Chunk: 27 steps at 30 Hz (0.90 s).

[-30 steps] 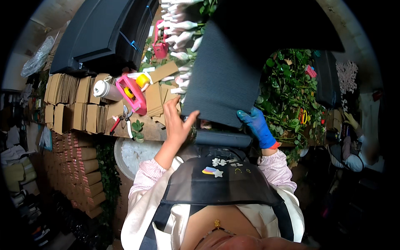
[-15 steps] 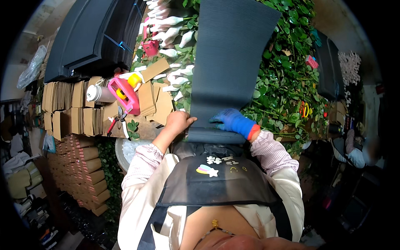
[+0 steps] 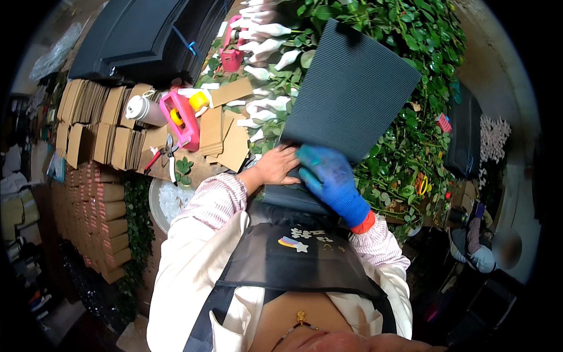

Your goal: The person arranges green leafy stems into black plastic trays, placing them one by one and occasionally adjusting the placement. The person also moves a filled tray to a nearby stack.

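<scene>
A black corrugated sheet (image 3: 352, 94) lies in front of me over green leafy stems, its far end slanting to the right. A bend crosses it near my hands, and its near flap (image 3: 296, 197) lies at the table's front edge. My bare left hand (image 3: 278, 166) is flat on the sheet at the bend, fingers stretched out. Close beside it, my right hand (image 3: 328, 176) in a blue glove presses on the sheet with its fingers extended, slightly blurred. The fingertips of both hands nearly meet.
White-netted flower heads (image 3: 270, 47) line the sheet's left. Further left are a pink tape dispenser (image 3: 186, 126), pruning shears (image 3: 167, 155), cardboard pieces (image 3: 229, 138), a bottle (image 3: 143, 110) and stacked black sheets (image 3: 152, 41). Leafy stems (image 3: 404, 141) cover the right. Another person (image 3: 478, 246) is at far right.
The sheet's far end has swung right and come nearer, with a bend now at my hands. My left hand has moved right onto the sheet, and my right hand has come close to it.
</scene>
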### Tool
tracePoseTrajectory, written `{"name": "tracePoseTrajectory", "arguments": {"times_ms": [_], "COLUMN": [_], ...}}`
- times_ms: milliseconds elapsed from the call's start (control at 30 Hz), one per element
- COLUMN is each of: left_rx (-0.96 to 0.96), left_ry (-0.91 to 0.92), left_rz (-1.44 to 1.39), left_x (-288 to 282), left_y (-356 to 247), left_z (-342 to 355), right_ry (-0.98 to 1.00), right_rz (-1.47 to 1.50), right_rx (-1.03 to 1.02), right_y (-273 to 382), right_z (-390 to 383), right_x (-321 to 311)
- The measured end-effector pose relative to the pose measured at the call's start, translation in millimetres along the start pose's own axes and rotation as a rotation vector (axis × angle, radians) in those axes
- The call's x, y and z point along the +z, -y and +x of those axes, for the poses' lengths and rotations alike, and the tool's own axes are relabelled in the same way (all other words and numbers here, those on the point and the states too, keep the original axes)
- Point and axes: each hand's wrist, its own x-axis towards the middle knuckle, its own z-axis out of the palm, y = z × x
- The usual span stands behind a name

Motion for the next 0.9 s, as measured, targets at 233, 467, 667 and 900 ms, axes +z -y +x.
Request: {"name": "tracePoseTrajectory", "arguments": {"times_ms": [233,467,667,900], "left_rx": [0.076,0.064,0.030,0.056], "left_ry": [-0.266,-0.317,-0.145,-0.091], "left_rz": [0.028,-0.001,-0.084,-0.106], "left_x": [13,43,45,43], "left_y": [1,10,20,19], "left_z": [-3,-6,-6,-8], "right_ry": [0.177,0.055,0.641,0.514], "right_rz": [-0.144,-0.171,-0.295,-0.302], "right_rx": [0.344,-0.102,0.091,0.181], "right_y": [-37,34,98,59], "right_z": [49,79,153,140], "right_x": [52,52,116,184]}}
